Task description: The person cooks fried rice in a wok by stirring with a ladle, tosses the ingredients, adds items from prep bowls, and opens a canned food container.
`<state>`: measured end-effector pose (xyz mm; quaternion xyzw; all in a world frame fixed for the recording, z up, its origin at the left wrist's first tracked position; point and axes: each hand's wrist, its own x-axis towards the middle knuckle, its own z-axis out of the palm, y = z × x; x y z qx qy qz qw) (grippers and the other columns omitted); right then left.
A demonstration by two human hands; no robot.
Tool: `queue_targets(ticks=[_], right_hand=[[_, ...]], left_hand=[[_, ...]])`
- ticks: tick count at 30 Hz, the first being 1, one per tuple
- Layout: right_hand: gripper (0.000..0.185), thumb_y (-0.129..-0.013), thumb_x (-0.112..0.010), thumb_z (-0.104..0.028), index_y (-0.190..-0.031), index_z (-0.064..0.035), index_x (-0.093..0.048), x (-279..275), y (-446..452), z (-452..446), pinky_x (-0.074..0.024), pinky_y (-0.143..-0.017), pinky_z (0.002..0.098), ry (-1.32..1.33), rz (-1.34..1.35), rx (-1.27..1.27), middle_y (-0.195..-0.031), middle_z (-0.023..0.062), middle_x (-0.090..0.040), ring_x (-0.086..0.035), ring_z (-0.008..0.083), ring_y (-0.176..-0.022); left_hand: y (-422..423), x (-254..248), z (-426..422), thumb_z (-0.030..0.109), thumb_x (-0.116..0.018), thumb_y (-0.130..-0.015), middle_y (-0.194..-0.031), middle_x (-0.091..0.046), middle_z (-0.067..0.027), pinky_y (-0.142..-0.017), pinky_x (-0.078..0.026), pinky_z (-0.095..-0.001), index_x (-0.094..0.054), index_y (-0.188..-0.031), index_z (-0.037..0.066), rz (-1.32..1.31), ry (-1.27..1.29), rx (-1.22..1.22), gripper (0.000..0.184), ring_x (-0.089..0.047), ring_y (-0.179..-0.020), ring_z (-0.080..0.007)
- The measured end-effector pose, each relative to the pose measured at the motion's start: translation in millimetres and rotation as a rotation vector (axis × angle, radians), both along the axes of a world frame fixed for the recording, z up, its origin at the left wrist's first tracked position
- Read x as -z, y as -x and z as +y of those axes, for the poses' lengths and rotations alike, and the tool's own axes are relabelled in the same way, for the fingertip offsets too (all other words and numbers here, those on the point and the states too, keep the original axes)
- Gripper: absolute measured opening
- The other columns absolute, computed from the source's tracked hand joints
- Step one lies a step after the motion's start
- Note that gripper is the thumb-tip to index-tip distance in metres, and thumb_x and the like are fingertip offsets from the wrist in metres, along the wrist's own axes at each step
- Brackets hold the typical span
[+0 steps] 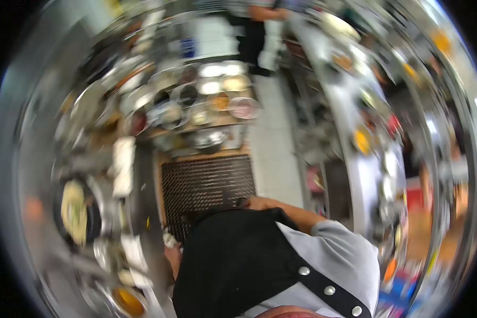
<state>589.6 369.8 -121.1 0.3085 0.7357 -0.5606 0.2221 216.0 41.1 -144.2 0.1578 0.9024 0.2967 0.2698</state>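
**A:** What's in the hands, anyone? I see the left hand (173, 254) with its fingers seemingly bunched around a crumpled white cloth (169, 240), right at the fingertips. The right hand (257, 203) is up against a small dark object (243, 202), but it's way too blurry. Can't tell if those fingers pinch it or just touch it.

**B:** Same read. My worry is the cloth: a loose grip could drop it on the black perforated mat (206, 179) just ahead of the fingers. Or a wide swing left could drag a corner into food.

**A:** Which food, though?

**B:** Nearest, behind and left of the left fingers, there's a round metal pan (109, 298) of orange stuff. Farther left, a round black frying pan (94, 213) holds a pale, flat oval food (74, 212). Well ahead of both hands, a round bowl (259, 109) has pink contents (244, 108), right beside some orange contents (220, 101) in another bowl. Can't name any of it.
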Motion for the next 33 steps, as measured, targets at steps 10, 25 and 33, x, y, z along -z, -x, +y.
queue_targets(ticks=[10, 25, 33], right_hand=[[0.073, -0.103, -0.04, -0.063, -0.143, -0.0031, -0.047, -102.3, 403.2, 39.3, -0.0548, -0.08, 0.041, 0.696, 0.16, 0.144, -0.119, 0.0154, -0.068, -0.067, 0.0265, -0.102], [0.035, -0.086, -0.065, -0.014, -0.117, 0.0023, -0.063, -199.1, 739.8, -80.8, -0.056, -0.073, 0.0345, -0.447, 0.592, -0.622, -0.09, 0.0117, -0.069, -0.068, 0.0251, -0.081], [0.077, -0.087, -0.065, -0.001, -0.156, -0.0044, -0.032, -181.0, 670.7, -84.9, -0.0515, -0.094, 0.0365, -0.22, 0.589, -0.406, -0.119, 0.0221, -0.069, -0.068, 0.0262, -0.1]], left_hand=[[28.3, -129.8, -54.7, 0.009, -0.067, -0.089, -0.089, -0.067, -0.0073, -0.06, -0.054, -0.0322, -0.063, -0.113, -0.001, -0.381, -0.765, -0.846, 0.026, -0.068, -0.07, -0.0189], [353.4, -151.3, -23.0, 0.07, -0.043, -0.098, -0.094, -0.068, -0.0023, -0.054, -0.05, -0.0383, -0.059, -0.116, 0.016, -0.624, -1.247, -1.117, 0.06, -0.065, -0.074, -0.0206], [399.1, -145.7, 15.1, 0.014, -0.066, -0.085, -0.08, -0.067, -0.0094, -0.044, -0.047, -0.0358, -0.062, -0.095, 0.005, -0.479, -1.157, -1.372, 0.014, -0.066, -0.062, -0.0202]])
